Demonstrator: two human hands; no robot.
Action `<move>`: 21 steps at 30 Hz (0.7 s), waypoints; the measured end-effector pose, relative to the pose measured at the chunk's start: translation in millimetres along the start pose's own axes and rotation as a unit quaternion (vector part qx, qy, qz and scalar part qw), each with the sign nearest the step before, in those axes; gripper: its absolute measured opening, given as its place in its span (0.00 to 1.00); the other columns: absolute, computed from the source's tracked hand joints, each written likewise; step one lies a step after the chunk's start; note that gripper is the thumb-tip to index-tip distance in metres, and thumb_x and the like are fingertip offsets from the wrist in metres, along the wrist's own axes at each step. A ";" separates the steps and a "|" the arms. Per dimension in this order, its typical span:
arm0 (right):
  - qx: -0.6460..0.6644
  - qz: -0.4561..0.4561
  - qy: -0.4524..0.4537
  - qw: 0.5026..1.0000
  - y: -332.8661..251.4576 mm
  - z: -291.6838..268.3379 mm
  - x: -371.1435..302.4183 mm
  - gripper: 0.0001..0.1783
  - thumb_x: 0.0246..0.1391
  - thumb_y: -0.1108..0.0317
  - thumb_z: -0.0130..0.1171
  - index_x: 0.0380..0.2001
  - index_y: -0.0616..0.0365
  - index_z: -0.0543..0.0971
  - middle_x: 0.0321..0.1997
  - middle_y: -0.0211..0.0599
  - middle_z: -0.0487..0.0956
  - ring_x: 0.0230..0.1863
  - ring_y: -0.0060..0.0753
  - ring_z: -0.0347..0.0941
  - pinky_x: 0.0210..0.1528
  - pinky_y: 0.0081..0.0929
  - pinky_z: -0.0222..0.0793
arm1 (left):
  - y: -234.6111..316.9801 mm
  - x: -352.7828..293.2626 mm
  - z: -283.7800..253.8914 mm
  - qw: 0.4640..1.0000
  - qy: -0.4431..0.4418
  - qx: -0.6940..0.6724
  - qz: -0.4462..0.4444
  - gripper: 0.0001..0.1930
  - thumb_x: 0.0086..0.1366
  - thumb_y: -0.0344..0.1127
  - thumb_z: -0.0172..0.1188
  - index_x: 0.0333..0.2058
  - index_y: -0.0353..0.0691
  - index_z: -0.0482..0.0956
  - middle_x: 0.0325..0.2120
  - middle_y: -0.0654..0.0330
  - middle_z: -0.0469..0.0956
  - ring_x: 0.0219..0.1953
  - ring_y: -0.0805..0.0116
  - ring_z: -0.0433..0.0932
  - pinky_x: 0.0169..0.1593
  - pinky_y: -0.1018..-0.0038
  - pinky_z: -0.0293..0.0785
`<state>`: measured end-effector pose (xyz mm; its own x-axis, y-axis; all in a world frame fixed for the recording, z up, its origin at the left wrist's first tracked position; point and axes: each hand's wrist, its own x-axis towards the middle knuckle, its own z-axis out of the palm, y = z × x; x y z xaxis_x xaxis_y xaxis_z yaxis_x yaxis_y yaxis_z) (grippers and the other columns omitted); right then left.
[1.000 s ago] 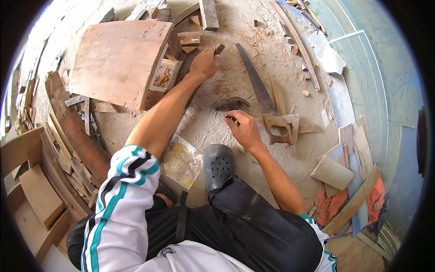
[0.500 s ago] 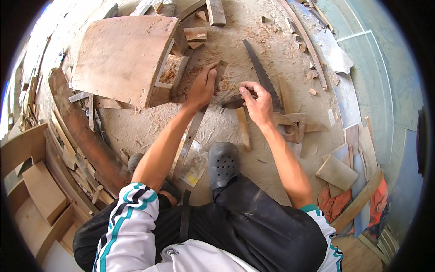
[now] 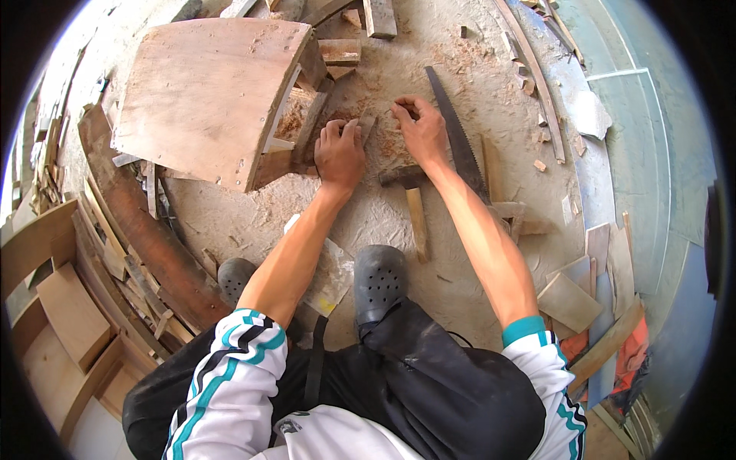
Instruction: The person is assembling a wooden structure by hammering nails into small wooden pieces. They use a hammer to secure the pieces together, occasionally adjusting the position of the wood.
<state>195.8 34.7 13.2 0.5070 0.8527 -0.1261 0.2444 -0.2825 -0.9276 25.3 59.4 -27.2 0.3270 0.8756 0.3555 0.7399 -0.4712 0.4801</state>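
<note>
The left hand (image 3: 340, 159) clamps a wooden strip (image 3: 369, 126); the right hand (image 3: 423, 134) is curled, its grip unclear. Apparently being positioned, the strip next calls for steadying.

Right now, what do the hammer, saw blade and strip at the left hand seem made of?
Hammer: likely wooden handle, tan and matte; dark, dull head, probably steel.
Saw blade: probably dull, dark steel; thin with a toothed edge.
Strip: perhaps weathered wood, grey-brown and matte, but mostly hidden.

Brown strip (image 3: 369, 129), teal-striped white sleeve (image 3: 230, 372)
</note>
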 end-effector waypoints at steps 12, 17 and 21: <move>-0.030 -0.051 -0.050 0.997 -1.9 27.5 10.8 0.11 0.61 0.67 0.62 0.43 0.60 0.82 0.38 0.50 0.85 0.40 0.48 0.84 0.42 0.36 0.77 | -1.8 4.7 1.9 0.999 -0.013 -0.039 -0.001 0.10 0.70 0.34 0.56 0.48 0.44 0.79 0.37 0.56 0.79 0.41 0.54 0.78 0.45 0.61 0.75; -0.082 -0.088 -0.036 0.992 -0.5 29.0 10.8 0.09 0.61 0.68 0.61 0.43 0.59 0.82 0.40 0.49 0.84 0.42 0.53 0.83 0.43 0.38 0.77 | -2.5 6.0 0.8 0.999 -0.013 -0.046 -0.002 0.10 0.70 0.33 0.57 0.48 0.43 0.78 0.38 0.56 0.79 0.41 0.53 0.78 0.45 0.61 0.75; -0.093 -0.127 -0.035 0.987 2.0 28.5 9.6 0.08 0.61 0.69 0.60 0.42 0.58 0.82 0.40 0.49 0.84 0.42 0.54 0.82 0.42 0.40 0.77 | -2.6 5.8 1.0 0.999 -0.013 -0.048 -0.001 0.10 0.70 0.32 0.57 0.48 0.43 0.78 0.38 0.55 0.79 0.41 0.53 0.78 0.44 0.61 0.75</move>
<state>177.6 54.9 0.1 0.3536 0.9327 0.0715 0.5074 -0.1271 -0.8523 25.9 65.7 -27.2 0.3413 0.8782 0.3350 0.6816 -0.4766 0.5552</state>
